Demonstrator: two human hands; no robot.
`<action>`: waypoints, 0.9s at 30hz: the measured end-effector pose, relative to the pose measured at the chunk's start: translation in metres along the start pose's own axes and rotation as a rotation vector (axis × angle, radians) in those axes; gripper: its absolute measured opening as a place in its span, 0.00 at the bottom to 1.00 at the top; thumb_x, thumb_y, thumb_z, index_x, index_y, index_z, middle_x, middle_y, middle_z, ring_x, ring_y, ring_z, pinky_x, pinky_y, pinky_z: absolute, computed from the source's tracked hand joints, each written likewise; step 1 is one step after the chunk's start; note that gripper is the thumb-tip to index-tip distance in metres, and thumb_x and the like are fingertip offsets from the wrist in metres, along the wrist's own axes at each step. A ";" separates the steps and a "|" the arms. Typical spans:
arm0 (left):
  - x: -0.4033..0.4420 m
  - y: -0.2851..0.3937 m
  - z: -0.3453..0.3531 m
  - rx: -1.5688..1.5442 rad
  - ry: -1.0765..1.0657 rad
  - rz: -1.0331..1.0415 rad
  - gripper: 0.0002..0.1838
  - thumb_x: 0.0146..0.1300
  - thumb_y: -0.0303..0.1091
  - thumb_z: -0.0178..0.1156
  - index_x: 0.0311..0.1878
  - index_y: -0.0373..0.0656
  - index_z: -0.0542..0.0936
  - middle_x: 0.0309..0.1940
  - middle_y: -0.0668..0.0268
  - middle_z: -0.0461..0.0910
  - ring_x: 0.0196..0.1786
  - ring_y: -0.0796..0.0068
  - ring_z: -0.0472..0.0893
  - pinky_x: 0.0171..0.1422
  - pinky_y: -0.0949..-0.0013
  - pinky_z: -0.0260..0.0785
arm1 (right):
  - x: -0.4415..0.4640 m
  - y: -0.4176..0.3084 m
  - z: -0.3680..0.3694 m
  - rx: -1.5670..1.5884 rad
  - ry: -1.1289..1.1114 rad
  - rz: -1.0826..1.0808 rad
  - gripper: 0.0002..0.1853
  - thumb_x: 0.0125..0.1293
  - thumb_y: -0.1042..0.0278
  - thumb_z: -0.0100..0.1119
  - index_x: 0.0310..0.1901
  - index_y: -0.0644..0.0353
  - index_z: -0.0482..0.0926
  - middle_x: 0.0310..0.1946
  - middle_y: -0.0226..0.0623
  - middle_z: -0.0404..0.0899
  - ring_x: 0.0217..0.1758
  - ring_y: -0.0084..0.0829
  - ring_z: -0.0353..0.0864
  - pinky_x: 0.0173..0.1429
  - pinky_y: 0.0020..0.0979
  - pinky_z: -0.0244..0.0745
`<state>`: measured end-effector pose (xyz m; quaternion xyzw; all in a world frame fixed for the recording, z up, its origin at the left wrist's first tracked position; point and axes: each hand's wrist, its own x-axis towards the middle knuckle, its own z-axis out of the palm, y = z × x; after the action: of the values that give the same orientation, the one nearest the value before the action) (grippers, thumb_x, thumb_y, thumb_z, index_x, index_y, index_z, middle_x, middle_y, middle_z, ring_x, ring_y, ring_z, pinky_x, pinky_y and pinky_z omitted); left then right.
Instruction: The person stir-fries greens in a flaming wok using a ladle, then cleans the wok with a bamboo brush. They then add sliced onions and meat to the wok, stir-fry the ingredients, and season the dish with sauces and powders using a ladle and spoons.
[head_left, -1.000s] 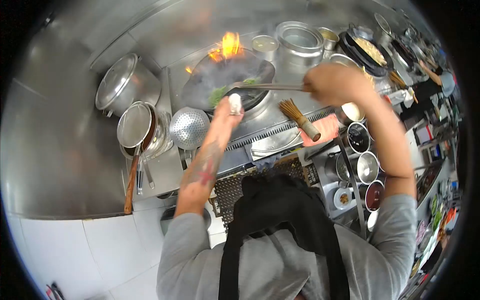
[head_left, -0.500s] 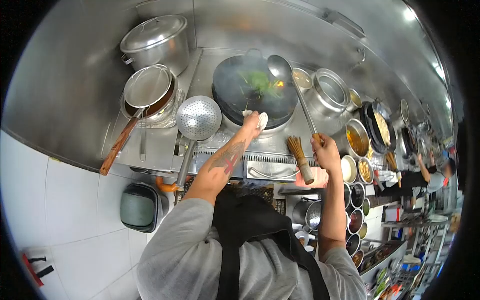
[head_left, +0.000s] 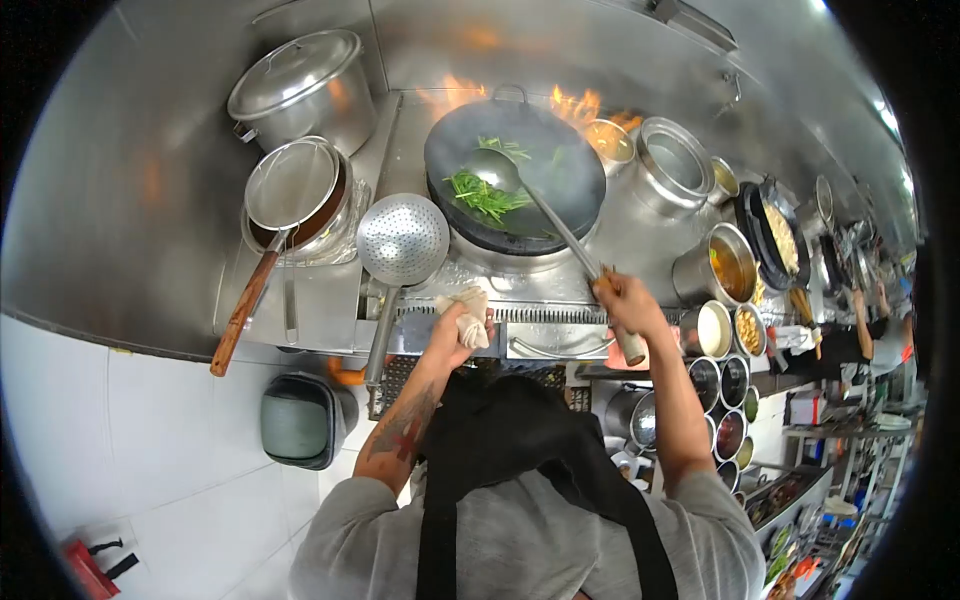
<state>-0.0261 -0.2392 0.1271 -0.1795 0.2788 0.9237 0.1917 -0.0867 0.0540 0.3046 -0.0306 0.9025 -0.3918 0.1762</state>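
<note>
A black wok (head_left: 575,180) sits on the burner with chopped green vegetables (head_left: 478,200) in its left part. My right hand (head_left: 630,305) is closed round the handle of a long ladle (head_left: 493,170), whose bowl is over the greens inside the wok. Just below that hand shows the end of a bamboo brush (head_left: 630,348); the rest is largely hidden. My left hand (head_left: 457,340) grips a crumpled pale cloth (head_left: 468,315) in front of the stove, apart from the wok. Beside it, to the left, lies a perforated skimmer (head_left: 403,238).
Flames (head_left: 575,105) rise behind the wok. A lidded pot (head_left: 310,95) and a mesh strainer (head_left: 292,185) over a pot stand left. Right are a metal pot (head_left: 675,165), a soup pot (head_left: 715,265) and several ingredient containers (head_left: 733,380). Another person (head_left: 875,345) works far right.
My left hand with the cloth has come away from the wok's near edge toward me. The ladle has swung left onto the greens. Flames have flared up behind the wok.
</note>
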 end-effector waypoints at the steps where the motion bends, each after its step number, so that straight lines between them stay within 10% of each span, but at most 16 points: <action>1: -0.009 0.002 0.004 -0.044 -0.030 0.007 0.24 0.62 0.35 0.50 0.62 0.39 0.68 0.44 0.54 0.80 0.41 0.62 0.81 0.46 0.54 0.77 | 0.014 0.004 0.002 -0.062 0.079 0.003 0.17 0.65 0.61 0.58 0.45 0.69 0.79 0.30 0.58 0.80 0.35 0.57 0.80 0.42 0.43 0.74; 8: -0.028 -0.009 0.024 0.012 -0.070 0.002 0.30 0.59 0.38 0.48 0.65 0.38 0.67 0.53 0.50 0.78 0.46 0.59 0.80 0.52 0.51 0.74 | 0.064 0.050 0.038 -0.172 0.452 0.005 0.17 0.65 0.60 0.57 0.46 0.68 0.78 0.36 0.63 0.81 0.44 0.62 0.80 0.49 0.49 0.76; 14: -0.034 -0.033 0.060 -0.015 -0.108 -0.056 0.34 0.55 0.39 0.50 0.66 0.37 0.66 0.57 0.48 0.75 0.48 0.58 0.79 0.53 0.52 0.74 | 0.059 0.065 -0.021 0.498 -0.022 0.204 0.15 0.65 0.61 0.56 0.45 0.67 0.78 0.33 0.59 0.81 0.39 0.61 0.80 0.46 0.47 0.76; 17: -0.016 -0.027 0.089 0.057 -0.071 -0.066 0.36 0.55 0.44 0.49 0.67 0.36 0.66 0.59 0.46 0.74 0.51 0.55 0.79 0.56 0.50 0.73 | 0.077 0.043 -0.004 -0.039 0.392 -0.082 0.14 0.65 0.63 0.55 0.44 0.66 0.78 0.37 0.57 0.82 0.44 0.59 0.80 0.50 0.51 0.75; 22: 0.067 0.003 0.117 -0.038 -0.044 -0.174 0.38 0.57 0.53 0.49 0.63 0.30 0.68 0.52 0.44 0.78 0.48 0.52 0.80 0.54 0.48 0.74 | 0.108 0.048 -0.003 -0.199 0.274 -0.229 0.13 0.64 0.65 0.55 0.46 0.64 0.79 0.36 0.59 0.81 0.42 0.58 0.81 0.47 0.52 0.76; 27: 0.142 0.021 0.120 -0.010 0.254 -0.096 0.17 0.65 0.46 0.51 0.43 0.40 0.75 0.33 0.56 0.78 0.34 0.62 0.80 0.34 0.56 0.75 | -0.002 0.032 -0.068 -0.659 0.176 -0.389 0.16 0.67 0.67 0.50 0.53 0.62 0.78 0.26 0.52 0.82 0.32 0.53 0.84 0.38 0.51 0.79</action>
<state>-0.1851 -0.1491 0.1672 -0.3092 0.2872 0.8848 0.1977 -0.1057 0.1240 0.3254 -0.2224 0.9689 -0.1084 0.0013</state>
